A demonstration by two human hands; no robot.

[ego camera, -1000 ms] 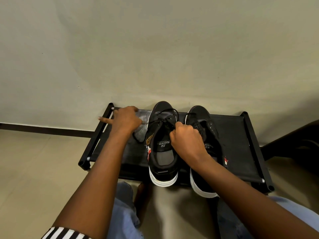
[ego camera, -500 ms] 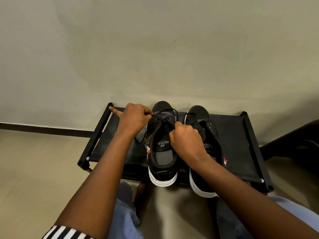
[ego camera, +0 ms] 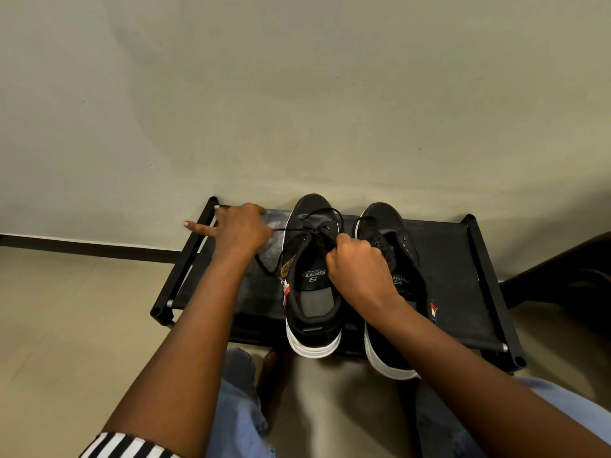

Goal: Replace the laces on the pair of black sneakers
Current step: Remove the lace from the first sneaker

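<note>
Atop rack (ego camera: 456, 259), both hands (ego camera: 243, 228) (ego camera: 358, 269) pull left sneaker's (ego camera: 312, 285) lace (ego camera: 291, 229)

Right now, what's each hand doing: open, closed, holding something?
Left hand: pinching the black lace, pulled taut out of the left sneaker.
Right hand: curled at that sneaker's eyelets, gripping the lace.

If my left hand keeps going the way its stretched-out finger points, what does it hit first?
The left hand points its finger leftward over the black rack. Just past the rack's end bar the way looks free: only floor and the wall's base lie beyond, though depth is hard to judge.
</note>
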